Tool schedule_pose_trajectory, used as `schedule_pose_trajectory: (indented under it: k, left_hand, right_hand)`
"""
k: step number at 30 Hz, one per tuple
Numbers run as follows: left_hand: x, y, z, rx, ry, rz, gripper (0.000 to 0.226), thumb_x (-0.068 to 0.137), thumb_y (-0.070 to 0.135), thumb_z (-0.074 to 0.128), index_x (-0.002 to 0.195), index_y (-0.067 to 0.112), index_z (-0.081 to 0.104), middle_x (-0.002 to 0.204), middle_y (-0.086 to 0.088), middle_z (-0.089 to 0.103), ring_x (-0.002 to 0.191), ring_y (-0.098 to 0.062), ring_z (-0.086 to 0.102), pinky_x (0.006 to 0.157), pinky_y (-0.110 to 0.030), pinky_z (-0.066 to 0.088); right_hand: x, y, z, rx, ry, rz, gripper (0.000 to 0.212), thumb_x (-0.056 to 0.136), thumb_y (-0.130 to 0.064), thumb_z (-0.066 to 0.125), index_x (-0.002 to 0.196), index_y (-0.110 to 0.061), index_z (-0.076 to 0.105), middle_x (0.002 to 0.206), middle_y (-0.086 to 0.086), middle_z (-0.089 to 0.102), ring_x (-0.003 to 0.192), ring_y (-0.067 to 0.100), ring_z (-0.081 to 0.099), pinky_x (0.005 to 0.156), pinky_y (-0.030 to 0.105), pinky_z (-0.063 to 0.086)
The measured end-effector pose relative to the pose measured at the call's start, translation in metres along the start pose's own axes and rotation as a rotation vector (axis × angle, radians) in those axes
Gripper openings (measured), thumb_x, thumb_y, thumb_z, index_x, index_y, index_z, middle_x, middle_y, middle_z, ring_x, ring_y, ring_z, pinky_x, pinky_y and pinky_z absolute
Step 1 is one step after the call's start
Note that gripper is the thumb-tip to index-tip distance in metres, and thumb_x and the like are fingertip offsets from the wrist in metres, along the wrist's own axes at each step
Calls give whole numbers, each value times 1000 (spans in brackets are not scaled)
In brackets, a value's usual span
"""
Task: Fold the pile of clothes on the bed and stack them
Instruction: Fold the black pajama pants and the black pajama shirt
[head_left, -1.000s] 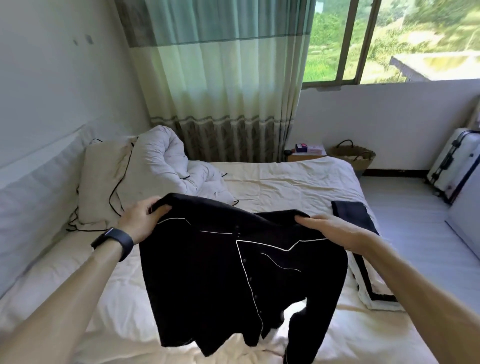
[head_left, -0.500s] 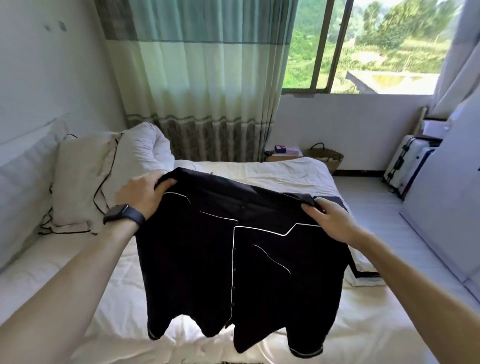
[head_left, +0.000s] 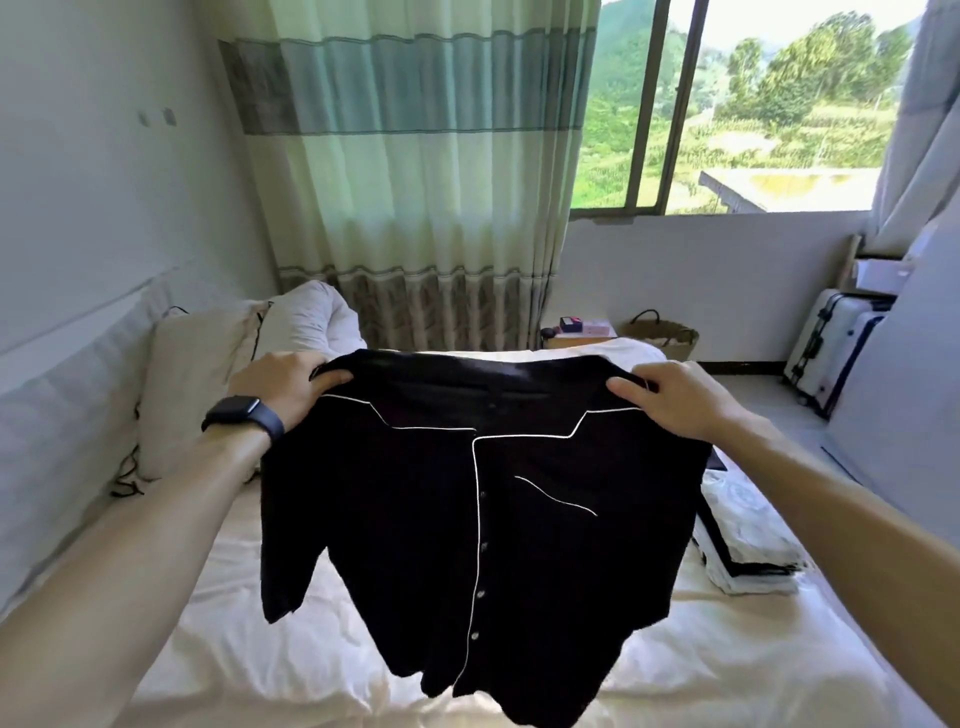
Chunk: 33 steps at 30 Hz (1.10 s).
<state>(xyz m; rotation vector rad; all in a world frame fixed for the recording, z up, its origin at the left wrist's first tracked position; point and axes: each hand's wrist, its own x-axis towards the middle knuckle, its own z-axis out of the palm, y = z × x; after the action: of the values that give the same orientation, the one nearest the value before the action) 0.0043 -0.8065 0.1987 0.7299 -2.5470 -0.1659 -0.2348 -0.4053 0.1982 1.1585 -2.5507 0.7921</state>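
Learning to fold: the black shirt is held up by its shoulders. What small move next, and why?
Probably lay the black shirt flat on the bed: the left hand and right hand grip its shoulders, and it hangs unfolded above the sheet.

the left hand (head_left: 283, 387) and right hand (head_left: 675, 397) have risen and drawn further apart, pulling the black shirt (head_left: 415, 519) taut at the shoulders. it now hangs flat and square between them, no longer sagging and twisted, with its buttoned front falling straight down.
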Motion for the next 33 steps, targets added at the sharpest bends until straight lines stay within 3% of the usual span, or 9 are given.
schedule_pose_trajectory:
  k: [2,5,9,13,18,21,24,29,33]
  left_hand:
    - [5,6,-5,44,15,23,50,84,75,47,77,29,64,63,9,47,67,-23,49,57,-32,29]
    - [6,14,-10,53,46,47,56,83,75,44,80,25,69,65,6,51,68,-24,51,60,-32,32]
    - [-22,24,-4,-71,-43,63,40,78,76,45,79,41,65,68,8,54,73,-23,55,64,-32,35]
    - [-79,21,18,-72,-11,30,50,81,83,46,74,35,60,70,-3,64,76,-35,63,61,-36,42]
    - [-138,9,53,-30,26,-96,68,69,90,33,73,28,63,69,-7,67,72,-37,63,60,-41,49]
    - [-140,14,66,-180,-25,-133,53,72,81,59,74,29,66,59,4,60,66,-28,60,56,-37,44]
    - [-139,14,83,-308,-95,-185,23,74,73,69,77,49,69,60,12,61,62,-15,57,57,-32,42]
    - [-107,9,120,-249,-198,-180,64,67,87,51,73,27,70,57,6,58,59,-17,58,56,-36,45]
    - [-33,7,160,-104,-205,-155,65,73,86,55,70,22,66,54,8,58,57,-11,55,53,-31,43]
  right_hand:
    - [-7,12,-4,37,101,-24,30,96,-59,57,69,-49,62,69,-33,58,73,-11,55,74,4,36]
    - [-4,36,-2,22,135,33,23,99,-46,57,97,-27,69,91,-12,66,90,16,62,76,31,40]
    - [-30,47,9,5,-7,20,18,102,-32,57,85,-25,57,86,-10,55,93,29,59,76,31,34]
    - [-81,62,12,-30,158,155,39,95,-59,49,65,-34,47,65,-16,50,68,20,51,60,34,34]
    - [-140,77,34,17,193,221,62,90,-59,61,57,-9,46,50,1,40,53,18,41,58,32,37]
    - [-151,83,43,134,136,291,60,86,-40,76,57,0,41,53,1,28,55,16,29,54,25,27]
    - [-154,95,44,232,64,403,61,81,-49,77,55,-6,42,51,-6,27,50,12,28,49,22,24]
    - [-124,120,57,260,15,440,59,76,-60,75,56,-11,49,48,-7,31,47,10,33,47,20,27]
    - [-58,154,102,200,-66,433,45,81,-60,71,55,-26,56,52,-8,49,55,11,49,56,21,35]
